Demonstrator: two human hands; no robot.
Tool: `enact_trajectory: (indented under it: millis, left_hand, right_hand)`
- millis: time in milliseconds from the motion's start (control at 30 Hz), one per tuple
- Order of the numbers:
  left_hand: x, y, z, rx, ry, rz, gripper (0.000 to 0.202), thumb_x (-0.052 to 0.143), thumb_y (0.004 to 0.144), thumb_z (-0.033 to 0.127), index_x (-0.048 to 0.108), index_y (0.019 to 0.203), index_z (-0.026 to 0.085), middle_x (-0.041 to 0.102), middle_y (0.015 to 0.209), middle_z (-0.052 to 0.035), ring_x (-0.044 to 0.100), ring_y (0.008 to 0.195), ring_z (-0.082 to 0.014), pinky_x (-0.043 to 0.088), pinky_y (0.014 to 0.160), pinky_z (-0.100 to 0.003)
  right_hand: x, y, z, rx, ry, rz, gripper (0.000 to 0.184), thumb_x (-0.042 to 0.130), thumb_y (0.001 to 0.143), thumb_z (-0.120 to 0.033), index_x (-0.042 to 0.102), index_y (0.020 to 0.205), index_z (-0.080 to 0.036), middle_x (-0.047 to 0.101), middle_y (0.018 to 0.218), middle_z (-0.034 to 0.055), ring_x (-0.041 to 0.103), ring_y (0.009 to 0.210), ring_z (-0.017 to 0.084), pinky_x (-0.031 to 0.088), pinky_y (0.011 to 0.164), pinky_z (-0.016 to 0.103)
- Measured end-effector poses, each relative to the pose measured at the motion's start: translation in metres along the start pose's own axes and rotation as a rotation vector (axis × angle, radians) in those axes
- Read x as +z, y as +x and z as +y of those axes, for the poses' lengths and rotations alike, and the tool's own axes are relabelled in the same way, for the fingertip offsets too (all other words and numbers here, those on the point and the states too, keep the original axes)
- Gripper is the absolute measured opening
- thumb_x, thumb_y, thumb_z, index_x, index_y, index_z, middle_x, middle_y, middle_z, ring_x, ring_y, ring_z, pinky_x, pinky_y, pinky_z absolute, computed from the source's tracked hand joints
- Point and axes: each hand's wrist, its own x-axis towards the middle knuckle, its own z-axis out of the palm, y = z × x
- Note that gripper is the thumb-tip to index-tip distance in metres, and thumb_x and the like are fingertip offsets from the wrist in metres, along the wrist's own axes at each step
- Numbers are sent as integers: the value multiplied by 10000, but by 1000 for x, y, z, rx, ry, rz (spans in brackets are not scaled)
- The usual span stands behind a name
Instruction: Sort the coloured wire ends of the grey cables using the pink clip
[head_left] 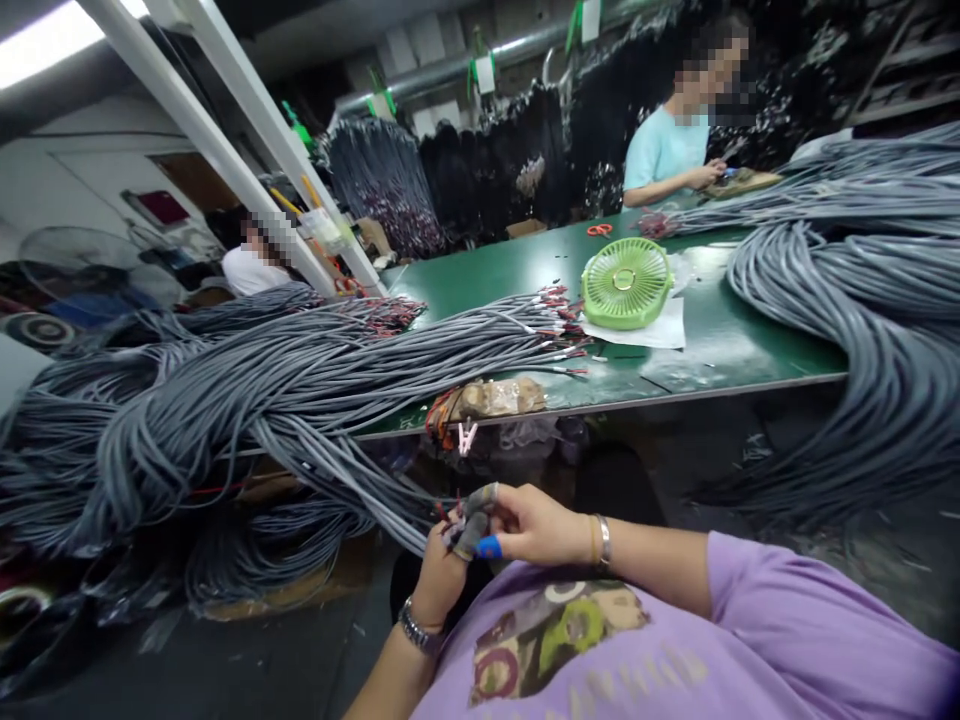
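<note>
My left hand (441, 572), with a metal watch at the wrist, is closed around the ends of a bunch of grey cables (375, 497). Short red and dark wire ends (444, 514) stick out by its fingers. My right hand (536, 525) meets it from the other side, its fingers bent and pinched at those wire ends. Grey covers sit on some fingers and a blue wrap (489, 547) is on one fingertip. The exact spot between the fingertips is hidden. Both hands are in front of my lap, below the table edge.
Long grey cables (300, 370) lie heaped on the green table (517, 265), and more hang off its right end (847, 330). A green fan (627, 283), orange scissors (600, 230), a taped bundle (502, 397) and a pink clip (466, 438) are there. A co-worker (667, 150) works across the table.
</note>
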Motion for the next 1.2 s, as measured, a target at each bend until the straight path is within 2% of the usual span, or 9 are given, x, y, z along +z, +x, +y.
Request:
enact_trajectory:
  millis: [100, 200, 433, 567, 700, 800, 967, 1100, 1200]
  left_hand:
    - [3, -1, 3, 75, 93, 78, 127, 763, 658, 395, 710, 637, 281, 667, 676, -23, 609, 681, -251, 508, 681, -378]
    - [3, -3, 3, 78, 81, 51, 191, 743, 688, 377, 672, 586, 231, 638, 638, -32, 576, 618, -205, 491, 623, -330]
    - [-3, -6, -8, -38, 113, -27, 221, 666, 766, 306, 648, 583, 183, 596, 547, -14, 502, 504, -126, 415, 533, -248]
    - [-3, -6, -10, -76, 23, -98, 279, 705, 759, 410, 682, 618, 170, 643, 602, -37, 538, 518, -124, 421, 517, -235]
    - [-5, -3, -7, -119, -202, 27, 444, 611, 801, 587, 734, 883, 169, 724, 779, -85, 655, 654, -176, 511, 583, -266]
    - [-5, 1, -4, -134, -274, 74, 481, 608, 805, 594, 720, 998, 169, 738, 870, -99, 688, 732, -197, 548, 643, -289]
    - [1, 4, 0, -180, -108, -13, 471, 576, 860, 530, 640, 1162, 175, 696, 693, -38, 571, 441, -100, 374, 383, -188]
    - [6, 5, -4, -161, -59, 46, 384, 564, 880, 488, 624, 1089, 172, 653, 607, 2, 499, 366, -73, 306, 347, -176]
    - [8, 7, -8, -175, -24, 83, 296, 618, 845, 463, 625, 867, 168, 643, 565, 4, 490, 346, -68, 324, 358, -176]
  right_hand:
    - [1, 7, -8, -77, -106, 21, 234, 653, 832, -342, 664, 973, -156, 605, 669, -13, 510, 577, 99, 414, 554, 205]
    - [-1, 13, -14, -103, -96, -12, 212, 561, 898, -332, 682, 909, -158, 669, 729, 21, 587, 637, 121, 453, 612, 219]
    - [1, 20, -8, -95, -202, -2, 149, 646, 846, -313, 681, 870, -171, 661, 657, 13, 562, 566, 120, 423, 562, 222]
    - [0, 26, 6, -48, 12, 103, 196, 678, 820, -369, 669, 812, -173, 658, 705, 25, 587, 630, 144, 460, 605, 255]
    - [-3, 30, 17, 80, 282, 182, 282, 726, 751, -439, 649, 753, -168, 625, 690, 11, 571, 649, 145, 485, 660, 288]
    - [-1, 31, 19, 111, 377, 103, 323, 776, 684, -453, 645, 702, -158, 619, 682, 12, 570, 673, 146, 482, 683, 293]
    - [6, 34, 26, 213, 525, 14, 360, 750, 705, -471, 635, 694, -130, 575, 563, -1, 455, 514, 88, 372, 516, 236]
    - [11, 38, 36, 347, 685, 251, 341, 812, 626, -407, 625, 718, -137, 510, 521, -46, 347, 432, 49, 247, 419, 206]
    - [13, 43, 39, 449, 836, 351, 390, 862, 537, -367, 612, 734, -140, 493, 535, -65, 281, 409, 24, 213, 395, 191]
